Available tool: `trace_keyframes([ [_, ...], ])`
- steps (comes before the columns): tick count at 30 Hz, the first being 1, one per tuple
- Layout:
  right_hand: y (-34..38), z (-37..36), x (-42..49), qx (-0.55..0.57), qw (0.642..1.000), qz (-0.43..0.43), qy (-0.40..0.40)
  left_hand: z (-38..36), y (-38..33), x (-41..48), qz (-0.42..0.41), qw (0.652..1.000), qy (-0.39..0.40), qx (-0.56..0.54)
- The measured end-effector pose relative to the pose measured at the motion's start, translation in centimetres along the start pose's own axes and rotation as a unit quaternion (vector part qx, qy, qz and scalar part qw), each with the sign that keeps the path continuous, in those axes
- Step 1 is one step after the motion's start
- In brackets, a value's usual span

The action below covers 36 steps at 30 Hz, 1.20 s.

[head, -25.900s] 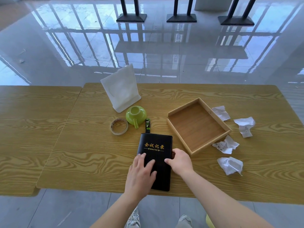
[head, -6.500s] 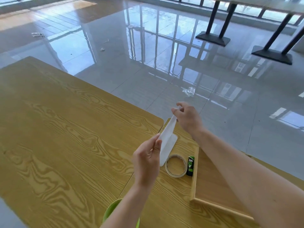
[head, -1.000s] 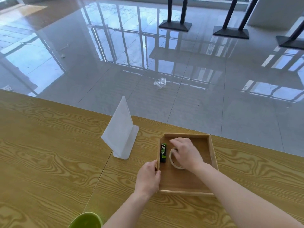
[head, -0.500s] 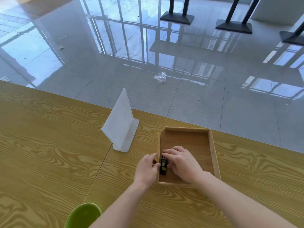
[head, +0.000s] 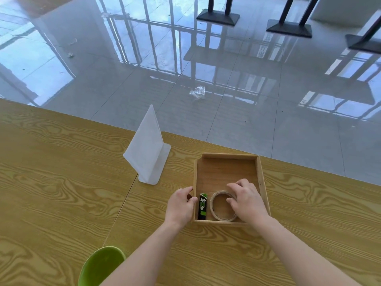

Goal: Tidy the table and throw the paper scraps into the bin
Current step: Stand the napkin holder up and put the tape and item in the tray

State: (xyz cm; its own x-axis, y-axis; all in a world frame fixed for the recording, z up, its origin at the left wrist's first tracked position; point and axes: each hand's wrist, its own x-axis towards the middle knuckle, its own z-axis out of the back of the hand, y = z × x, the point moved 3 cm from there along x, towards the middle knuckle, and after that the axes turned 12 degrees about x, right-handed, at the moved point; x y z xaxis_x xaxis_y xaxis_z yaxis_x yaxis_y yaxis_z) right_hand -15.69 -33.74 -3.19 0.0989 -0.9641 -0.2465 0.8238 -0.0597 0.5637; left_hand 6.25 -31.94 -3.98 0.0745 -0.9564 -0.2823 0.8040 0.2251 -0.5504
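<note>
Tape roll (head: 223,219) and green stick (head: 202,206) lie in the tray (head: 226,155); left hand (head: 181,205) grips its nine-o'clock wall, right hand (head: 246,200) seemingly pinches the tape roll; cup (head: 101,265) at seven o'clock not yet stowed

The tabletop (head: 61,203) shows yellow wood grain under a smooth, low-sheen finish. The tray (head: 226,155) is pale, matt wood. In its seven o'clock corner lie a black-and-green stick (head: 202,206) that looks like plastic and a translucent, glossy tape roll (head: 212,206). At the tray's ten o'clock stands a smooth, frosted white plastic stand (head: 145,149). The green cup (head: 99,265) is glossy. The floor (head: 123,89) tiles are mirror-polished, and the crumpled wrapper (head: 197,92) lying on them looks like clear film.
</note>
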Motion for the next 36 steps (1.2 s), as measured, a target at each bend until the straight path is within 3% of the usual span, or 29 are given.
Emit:
trace_keyframes([
  [11, 1.5, -1.0, 0.0, 0.050, 0.998, -0.031, -0.003, 0.2, -0.3, -0.1, 0.001, 0.999, 0.015, 0.028],
  [14, 0.9, 1.1, 0.5, 0.046, 0.997, -0.002, -0.061, 0.1, -0.7, -0.2, -0.022, 0.998, 0.012, 0.055],
  [18, -0.6, 5.1, 3.0, -0.067, 0.985, 0.042, -0.153, 0.3, -1.2, 0.5, -0.037, 0.994, 0.012, 0.099],
  [22, -2.4, 6.3, 5.3, -0.143, 0.984, 0.008, -0.103, 1.0, -2.0, 2.0, -0.055, 0.991, 0.017, 0.120],
  [27, -4.3, 6.8, 3.7, -0.136, 0.987, -0.026, -0.085, 1.7, -3.3, 4.8, -0.092, 0.980, 0.046, 0.168],
  [32, -6.5, 6.2, -2.0, -0.086, 0.991, -0.057, -0.083, 2.0, -6.0, 7.3, -0.092, 0.973, -0.030, 0.211],
  [36, -7.9, 5.7, -5.7, 0.000, 0.986, -0.131, -0.102, 2.1, -8.1, 6.0, -0.061, 0.990, -0.092, 0.089],
])
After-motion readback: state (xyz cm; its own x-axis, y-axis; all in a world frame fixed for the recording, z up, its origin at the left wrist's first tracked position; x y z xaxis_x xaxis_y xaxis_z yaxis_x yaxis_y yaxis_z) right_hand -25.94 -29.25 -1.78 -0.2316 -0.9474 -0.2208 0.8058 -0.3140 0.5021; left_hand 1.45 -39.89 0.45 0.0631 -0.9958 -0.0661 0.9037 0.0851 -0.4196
